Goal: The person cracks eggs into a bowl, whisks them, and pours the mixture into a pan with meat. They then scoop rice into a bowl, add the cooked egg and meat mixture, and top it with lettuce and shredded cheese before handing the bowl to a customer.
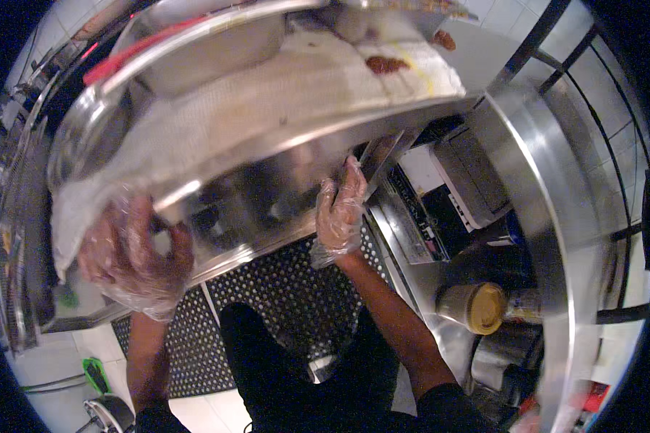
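My left hand [133, 252], in a clear plastic glove, is at the left end of the metal counter edge [267, 149], beside the white cloth [224, 119]. Its thumb stands apart from the bent fingers, and the fingertips are blurred. Below the counter edge, at the right, my right hand [341, 215] wears a similar glove. Its fingers reach up and apart beside the steel front [296, 206] under the counter, with nothing visible in them. Dark, blurred shapes show in that steel front between my hands. Whether they are reflections or an opening, I cannot tell.
A dark red-brown stain [387, 65] marks the cloth, near a large metal pan [217, 54]. Steel shelving at the right holds a tub with a yellow lid [486, 308] and a grey-topped box [469, 177]. Under my legs lies a black perforated floor mat [289, 289].
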The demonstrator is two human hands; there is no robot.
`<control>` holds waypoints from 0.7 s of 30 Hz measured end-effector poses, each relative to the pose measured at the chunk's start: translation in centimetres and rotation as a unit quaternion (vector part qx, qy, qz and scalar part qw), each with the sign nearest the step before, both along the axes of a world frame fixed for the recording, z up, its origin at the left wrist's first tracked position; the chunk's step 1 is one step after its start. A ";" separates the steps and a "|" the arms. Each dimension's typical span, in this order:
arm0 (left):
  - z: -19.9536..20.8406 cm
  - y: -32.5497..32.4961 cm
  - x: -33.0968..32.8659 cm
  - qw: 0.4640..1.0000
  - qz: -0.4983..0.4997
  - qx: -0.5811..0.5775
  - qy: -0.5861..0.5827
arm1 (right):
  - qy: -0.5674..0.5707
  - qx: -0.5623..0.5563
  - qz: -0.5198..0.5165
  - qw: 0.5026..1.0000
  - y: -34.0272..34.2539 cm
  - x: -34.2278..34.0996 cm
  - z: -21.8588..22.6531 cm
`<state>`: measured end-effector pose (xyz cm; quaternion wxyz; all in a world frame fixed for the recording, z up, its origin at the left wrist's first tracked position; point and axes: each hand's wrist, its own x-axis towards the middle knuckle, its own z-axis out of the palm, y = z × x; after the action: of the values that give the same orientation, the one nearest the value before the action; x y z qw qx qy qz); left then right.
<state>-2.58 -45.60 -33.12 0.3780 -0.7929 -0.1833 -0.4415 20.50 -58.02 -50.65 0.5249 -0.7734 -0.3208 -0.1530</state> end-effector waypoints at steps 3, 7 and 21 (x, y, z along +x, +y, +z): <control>-0.1 0.8 0.5 0.998 -0.005 0.051 -0.032 | -0.048 0.016 -0.027 0.998 1.6 -0.2 -1.5; 0.8 0.4 0.8 0.998 -0.026 0.061 -0.011 | -0.062 0.028 -0.027 0.997 2.3 -1.9 -2.3; 3.2 -1.0 0.3 0.997 -0.018 0.067 0.043 | -0.026 0.083 0.376 0.922 5.0 -13.6 -2.5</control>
<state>-2.27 -46.61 -29.92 0.4296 -0.7871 -0.1227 -0.4252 6.93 -52.98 -53.20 0.5980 -0.5451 -0.5875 0.0099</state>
